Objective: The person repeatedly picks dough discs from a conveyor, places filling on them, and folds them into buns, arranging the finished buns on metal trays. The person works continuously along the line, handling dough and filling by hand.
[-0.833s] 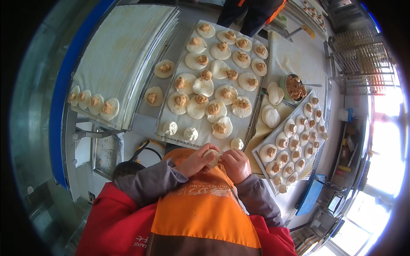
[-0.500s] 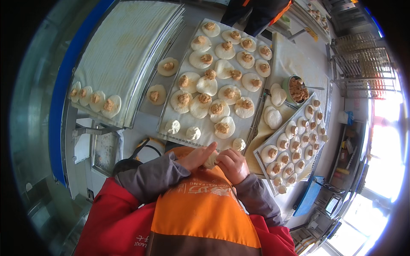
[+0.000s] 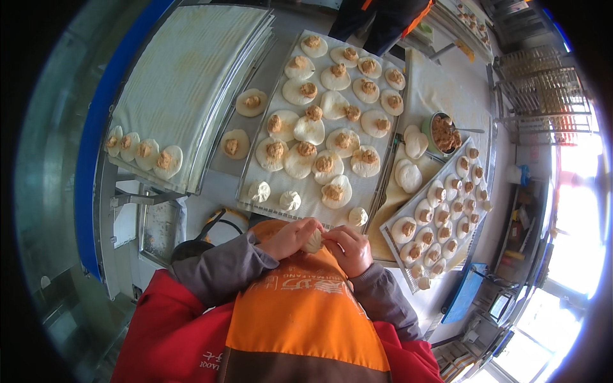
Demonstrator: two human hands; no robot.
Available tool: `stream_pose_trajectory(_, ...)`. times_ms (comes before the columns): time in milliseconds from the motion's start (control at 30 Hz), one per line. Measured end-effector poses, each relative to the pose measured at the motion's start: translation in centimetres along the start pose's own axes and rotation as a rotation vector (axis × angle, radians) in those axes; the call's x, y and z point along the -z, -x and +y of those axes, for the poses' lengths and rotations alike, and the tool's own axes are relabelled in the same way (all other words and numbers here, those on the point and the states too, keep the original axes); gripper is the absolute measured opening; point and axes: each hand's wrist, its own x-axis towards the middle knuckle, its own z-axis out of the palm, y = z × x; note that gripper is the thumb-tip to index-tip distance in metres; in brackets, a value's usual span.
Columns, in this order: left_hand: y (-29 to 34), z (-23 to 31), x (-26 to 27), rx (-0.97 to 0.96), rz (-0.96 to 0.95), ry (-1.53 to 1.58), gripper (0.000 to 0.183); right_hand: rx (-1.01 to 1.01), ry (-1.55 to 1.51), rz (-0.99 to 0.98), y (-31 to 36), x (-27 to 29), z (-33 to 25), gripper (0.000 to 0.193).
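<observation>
Close to my apron, a pleated bun (image 3: 313, 242) is held between my two hands. My left hand (image 3: 290, 239) cups it from the left, while the pinched fingers of my right hand (image 3: 350, 247) grip its edge from the right. Just beyond them lies a lined tray (image 3: 246, 191). Along its near edge sit three finished pleated buns, among them a bun (image 3: 290, 200) left of centre and another bun (image 3: 357, 216) beside my right hand. Behind these, several flat dough rounds carry lumps of filling, including a dough round (image 3: 336, 191) nearest my hands.
Stacked lined trays (image 3: 185, 76) stand at left, with several filled rounds on the near corner. At right are a bowl of filling (image 3: 446, 134) with a spoon, bare dough rounds (image 3: 408, 175) and a tilted tray (image 3: 415, 217) of filled rounds. Another person (image 3: 377, 22) stands across the table.
My left fingers have drawn back and curled around the bun, leaving more of its pleats in view. My right hand stays at its edge.
</observation>
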Motion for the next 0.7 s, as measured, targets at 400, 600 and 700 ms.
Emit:
stream_pose_trajectory(400, 0.0, 2.4, -0.9, 0.596, -0.244, 0.318, 0.069, 0.194, 0.065, -0.130, 0.3, 1.0, -0.4, 0.018)
stream_pose_trajectory(600, -0.1, 0.0, -3.4, 0.274, 0.171, 0.316, 0.056, -0.140, -0.124, 0.012, 1.1, 0.2, 0.2, 0.016)
stream_pose_trajectory(700, 0.1, -0.1, -4.5, 0.182, 0.269, 0.246, 0.049, -0.177, -0.079, 0.049, 1.5, -0.1, 0.5, 0.016)
